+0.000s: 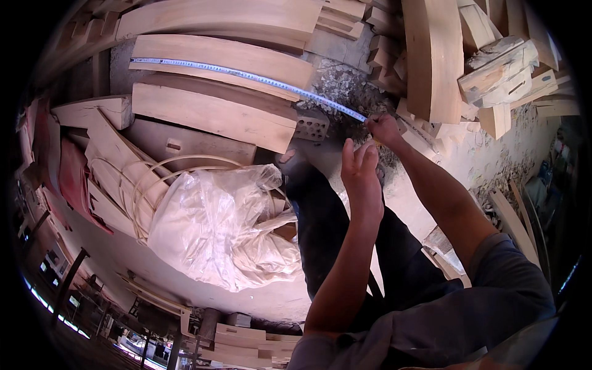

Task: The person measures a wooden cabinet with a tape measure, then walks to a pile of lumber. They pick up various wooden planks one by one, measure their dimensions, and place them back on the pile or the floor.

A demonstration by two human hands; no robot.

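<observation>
My right hand (383,129) is closed around the near end of a tape measure, and its case is mostly hidden in the fingers. The pale blade (246,74) stretches away to the left, along the top of a curved wooden beam (216,54), reaching the beam's far left end. My left hand (361,168) is raised just below the right one, fingers up and apart, holding nothing. Another thick curved beam (209,114) lies on the near side of the measured one.
A clear plastic sheet (216,228) bulges on the floor at left, beside a bent cane-like hoop (139,191). A perforated brick (311,126) sits by the beam ends. Upright timber (435,61) and stacked offcuts (502,74) stand at right. Wood chips (351,86) litter the ground.
</observation>
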